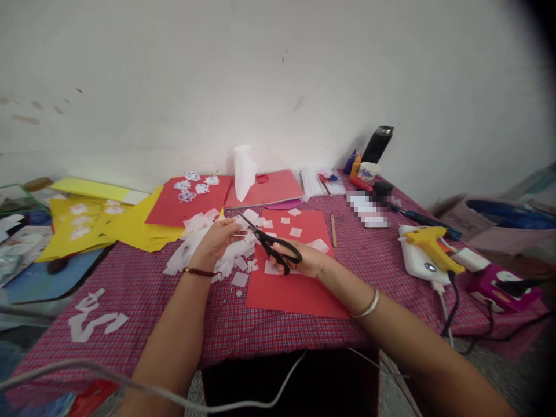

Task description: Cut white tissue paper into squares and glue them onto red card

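Note:
My right hand (304,258) grips black-handled scissors (259,234) by their loops, over a sheet of red paper (295,292). The blades point up and left, a little apart, towards my left hand (220,236). There the fingers are pinched on a small white paper piece (240,222), whose outline blends with the pile behind it. Around and below that hand lies a loose pile of white paper scraps (186,249). Several small cut white squares (296,232) are scattered on the red sheet, and another square (240,280) lies on the cloth.
A white paper roll (245,171) stands by the wall. Paper flowers (186,197) rest on red paper at the back left. On the right are a yellow glue gun (430,246) on a white power bank, a tilted black flask (377,145) and a wooden stick (333,230). A white cable (243,408) crosses the foreground.

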A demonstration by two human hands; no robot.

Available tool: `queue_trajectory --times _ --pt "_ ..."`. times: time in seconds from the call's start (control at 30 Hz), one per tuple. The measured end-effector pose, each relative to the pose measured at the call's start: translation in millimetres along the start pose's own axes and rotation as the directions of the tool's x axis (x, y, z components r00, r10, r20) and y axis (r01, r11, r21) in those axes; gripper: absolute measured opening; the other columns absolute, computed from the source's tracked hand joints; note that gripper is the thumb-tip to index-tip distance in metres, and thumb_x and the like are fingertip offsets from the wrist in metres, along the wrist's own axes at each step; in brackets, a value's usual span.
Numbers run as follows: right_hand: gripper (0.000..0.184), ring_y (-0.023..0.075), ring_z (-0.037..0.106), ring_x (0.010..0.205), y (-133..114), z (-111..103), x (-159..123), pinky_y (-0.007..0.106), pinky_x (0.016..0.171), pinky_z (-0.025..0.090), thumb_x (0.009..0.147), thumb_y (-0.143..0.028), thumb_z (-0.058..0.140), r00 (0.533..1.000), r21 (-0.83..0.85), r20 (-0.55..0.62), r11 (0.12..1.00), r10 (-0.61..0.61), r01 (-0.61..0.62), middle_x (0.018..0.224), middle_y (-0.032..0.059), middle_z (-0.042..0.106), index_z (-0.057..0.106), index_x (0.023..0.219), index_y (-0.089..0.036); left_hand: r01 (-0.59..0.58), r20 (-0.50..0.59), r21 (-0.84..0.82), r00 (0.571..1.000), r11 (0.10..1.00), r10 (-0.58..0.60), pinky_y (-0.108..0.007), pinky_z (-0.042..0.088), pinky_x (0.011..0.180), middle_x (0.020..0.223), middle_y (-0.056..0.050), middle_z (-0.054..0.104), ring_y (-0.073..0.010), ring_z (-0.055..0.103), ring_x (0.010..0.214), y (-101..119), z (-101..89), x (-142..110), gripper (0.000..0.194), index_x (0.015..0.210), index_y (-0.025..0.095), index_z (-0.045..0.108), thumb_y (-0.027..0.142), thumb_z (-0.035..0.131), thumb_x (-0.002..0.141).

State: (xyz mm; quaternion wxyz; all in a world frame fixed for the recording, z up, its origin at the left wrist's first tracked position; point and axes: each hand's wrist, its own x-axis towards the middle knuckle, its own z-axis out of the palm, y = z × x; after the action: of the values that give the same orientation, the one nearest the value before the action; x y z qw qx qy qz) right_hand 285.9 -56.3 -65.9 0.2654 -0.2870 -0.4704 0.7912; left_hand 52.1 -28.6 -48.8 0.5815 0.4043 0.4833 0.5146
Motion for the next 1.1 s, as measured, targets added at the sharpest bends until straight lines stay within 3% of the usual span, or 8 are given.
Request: queue_trajectory --times 0.3,0.67,0.9,1.0,1.1 --pt "0.06 0.0067 0.052 0.048 -7.6 5.5 -4.6 0.019 0.044 0.04 0.067 -0.062 0.079 0.999 -0.018 -0.037 1.0 0.001 -0.002 0.068 -0.0009 0.061 0.058 0.099 -0.015 0.002 -0.02 0.0 1.0 1.0 -0.002 -0.029 0.05 0.064 0.068 -0.002 0.064 -0.0176 0.067 0.065 3.9 0.7 -3.5 0.028 0.062 0.014 0.06 0.024 0.083 0.051" --pt "0.052 0.0051 0.047 0.043 -7.7 8.6 -4.4 0.018 0.039 0.035 0.071 -0.057 0.078 0.997 -0.077 -0.064 0.996 -0.047 0.042 0.064 -0.0033 0.058 0.059 0.093 -0.014 -0.002 -0.021 0.012 1.0 1.0 0.002 -0.027 0.051 0.063 0.067 0.0 0.063 -0.0138 0.064 0.063 4.2 1.0 -2.8 0.027 0.065 0.013 0.061 0.024 0.082 0.052" --pt "0.055 0.0088 0.057 0.056 -2.1 -0.2 -1.6 0.021 0.051 0.043 0.072 -0.062 0.075 0.995 0.028 0.102 1.0 -0.004 0.001 0.077 -0.0005 0.064 0.056 0.1 -0.018 0.025 -0.053 -0.077 0.998 0.997 -0.029 -0.025 0.052 0.059 0.071 0.001 0.064 -0.0172 0.068 0.066 5.8 1.0 -1.9 0.031 0.077 0.017 0.055 0.017 0.077 0.055" --pt "0.055 0.0103 0.06 0.059 1.9 -5.9 0.4 0.023 0.056 0.047 0.074 -0.06 0.075 0.984 0.11 0.171 0.992 0.04 -0.059 0.08 -0.0002 0.066 0.055 0.104 -0.019 0.022 0.012 -0.148 1.0 0.989 -0.021 -0.025 0.053 0.062 0.079 0.002 0.066 -0.0161 0.069 0.068 5.8 1.9 -3.0 0.038 0.09 0.019 0.057 0.012 0.073 0.057" --pt "0.057 0.0114 0.061 0.059 3.0 -8.7 0.8 0.024 0.058 0.047 0.075 -0.058 0.075 0.972 0.182 0.232 0.98 0.034 -0.078 0.079 -0.0005 0.066 0.053 0.112 -0.021 0.011 0.123 -0.156 0.992 0.988 0.009 -0.024 0.054 0.064 0.103 -0.002 0.068 -0.0113 0.067 0.069 3.7 3.7 -4.4 0.044 0.099 0.02 0.06 0.006 0.072 0.058"
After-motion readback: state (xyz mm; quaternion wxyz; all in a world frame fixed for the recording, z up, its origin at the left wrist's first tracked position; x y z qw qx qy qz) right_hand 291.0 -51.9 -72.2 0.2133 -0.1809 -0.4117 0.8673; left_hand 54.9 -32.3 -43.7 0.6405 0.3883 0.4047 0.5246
